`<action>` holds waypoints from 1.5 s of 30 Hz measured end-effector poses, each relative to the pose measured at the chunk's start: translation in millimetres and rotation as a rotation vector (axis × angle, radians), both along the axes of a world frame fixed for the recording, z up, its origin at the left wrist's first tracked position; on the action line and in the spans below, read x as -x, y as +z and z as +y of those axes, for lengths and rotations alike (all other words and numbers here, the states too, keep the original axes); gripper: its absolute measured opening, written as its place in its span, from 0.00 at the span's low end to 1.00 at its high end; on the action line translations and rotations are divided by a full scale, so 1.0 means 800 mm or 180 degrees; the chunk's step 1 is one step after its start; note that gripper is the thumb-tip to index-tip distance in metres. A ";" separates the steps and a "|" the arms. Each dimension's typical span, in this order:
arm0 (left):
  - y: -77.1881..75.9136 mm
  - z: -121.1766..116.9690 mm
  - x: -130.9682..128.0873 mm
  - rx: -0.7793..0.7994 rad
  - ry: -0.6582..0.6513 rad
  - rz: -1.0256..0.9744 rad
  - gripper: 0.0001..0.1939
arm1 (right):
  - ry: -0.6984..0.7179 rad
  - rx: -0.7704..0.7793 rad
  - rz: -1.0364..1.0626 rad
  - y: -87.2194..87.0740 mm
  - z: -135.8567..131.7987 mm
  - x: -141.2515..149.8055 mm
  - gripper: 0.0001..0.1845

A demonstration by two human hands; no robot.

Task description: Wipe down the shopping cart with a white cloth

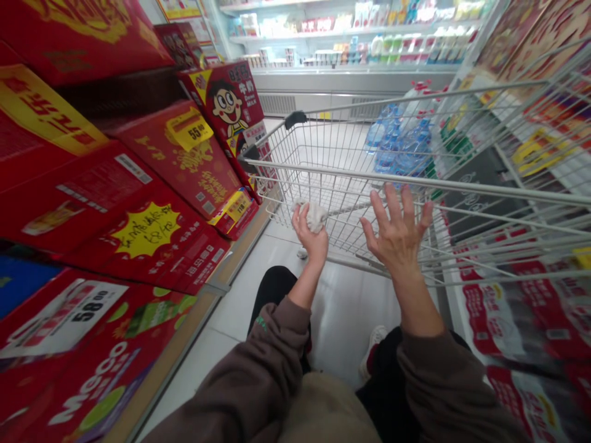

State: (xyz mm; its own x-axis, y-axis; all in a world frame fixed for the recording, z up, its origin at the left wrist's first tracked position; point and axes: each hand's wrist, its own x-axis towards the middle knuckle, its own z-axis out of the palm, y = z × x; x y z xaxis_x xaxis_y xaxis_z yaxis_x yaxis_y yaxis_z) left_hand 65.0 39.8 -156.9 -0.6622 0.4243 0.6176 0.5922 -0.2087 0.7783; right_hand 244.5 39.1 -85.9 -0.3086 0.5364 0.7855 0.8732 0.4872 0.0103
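Left hand clenches a crumpled white cloth, likely light and soft, grabbable anywhere; right hand spread open, shopping cart rim just ahead.

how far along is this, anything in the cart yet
Done: shrink-wrapped water bottles show at the far end of the wire shopping cart, though I cannot tell whether they are inside it. In hand: the left hand holds a crumpled white tissue or cloth; the right hand is open, gripping nothing. Left: the red boxed goods stand stacked beside the cart, neither hand on them.
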 end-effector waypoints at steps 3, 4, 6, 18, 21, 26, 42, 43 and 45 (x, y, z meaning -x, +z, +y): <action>-0.014 -0.017 -0.035 -0.0031 -0.0416 0.0185 0.29 | 0.0018 -0.0117 -0.0052 0.007 0.001 0.000 0.34; -0.015 -0.024 -0.041 -0.0037 -0.0571 0.0266 0.28 | 0.0034 -0.0157 -0.0062 0.008 0.001 0.000 0.33; -0.010 -0.034 -0.043 -0.0061 -0.0653 0.0358 0.29 | 0.0093 -0.0163 -0.0106 0.009 0.002 -0.003 0.33; -0.017 -0.025 -0.061 0.0033 -0.0573 0.0273 0.27 | 0.0408 -0.0226 -0.0040 0.011 -0.001 -0.017 0.30; -0.017 -0.037 -0.071 -0.0058 -0.0800 0.0382 0.28 | 0.0412 -0.0301 -0.0020 0.011 -0.004 -0.020 0.29; 0.000 -0.020 -0.061 -0.0246 -0.0214 0.0006 0.29 | 0.0353 -0.0259 -0.0168 0.011 -0.008 -0.029 0.29; -0.014 -0.036 -0.122 0.0067 -0.0750 0.0344 0.28 | 0.0192 0.0069 -0.0245 0.010 -0.014 -0.055 0.32; -0.016 -0.040 -0.130 0.0085 -0.0924 0.0471 0.28 | 0.0212 0.0088 -0.0251 0.011 -0.015 -0.056 0.33; -0.017 -0.049 -0.142 0.0106 -0.1213 0.0670 0.27 | 0.0186 0.0071 -0.0164 0.013 -0.017 -0.061 0.33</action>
State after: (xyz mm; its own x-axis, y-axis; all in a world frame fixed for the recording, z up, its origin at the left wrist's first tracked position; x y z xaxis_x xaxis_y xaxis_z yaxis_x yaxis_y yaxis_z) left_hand 178.5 0.2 -170.3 -0.3155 0.6360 0.7042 0.6243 -0.4198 0.6588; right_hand 293.3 25.9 -75.8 -0.3796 0.5336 0.7558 0.8418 0.5380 0.0430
